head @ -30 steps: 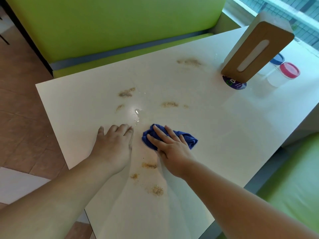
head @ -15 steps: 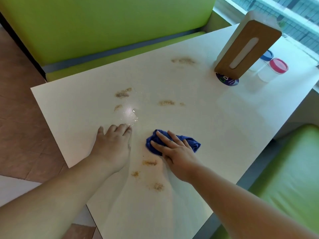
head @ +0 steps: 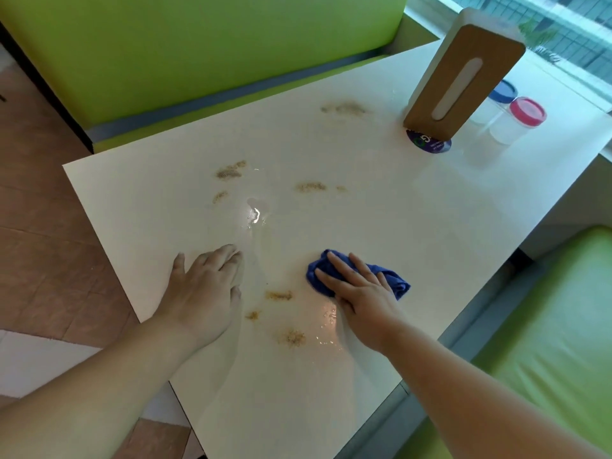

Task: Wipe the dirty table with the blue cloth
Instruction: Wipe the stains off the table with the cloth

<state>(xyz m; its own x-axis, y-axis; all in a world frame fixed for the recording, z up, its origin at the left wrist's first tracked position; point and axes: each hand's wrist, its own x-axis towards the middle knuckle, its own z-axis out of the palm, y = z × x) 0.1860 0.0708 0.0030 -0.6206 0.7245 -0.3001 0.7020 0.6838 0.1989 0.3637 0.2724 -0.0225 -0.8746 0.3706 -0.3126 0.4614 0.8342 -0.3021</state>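
Cloth (head: 392, 279) lies half hidden beneath flat right hand (head: 361, 293).

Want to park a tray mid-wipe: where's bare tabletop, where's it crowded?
Bare: the table stretch right of the blue cloth, up to the tissue dispenser; also the far-left corner, left of the crumb smears. Crowded: far-right corner with dispenser, sticker, red-lidded jar, blue-lidded jar; puddle mid-table; more crumbs between left hand and right hand.

We see a lime-green booth backrest (head: 198, 44) ahead, a green seat cushion (head: 556, 342) right, brown floor tiles (head: 43, 243) left, a daylit window (head: 563, 24).
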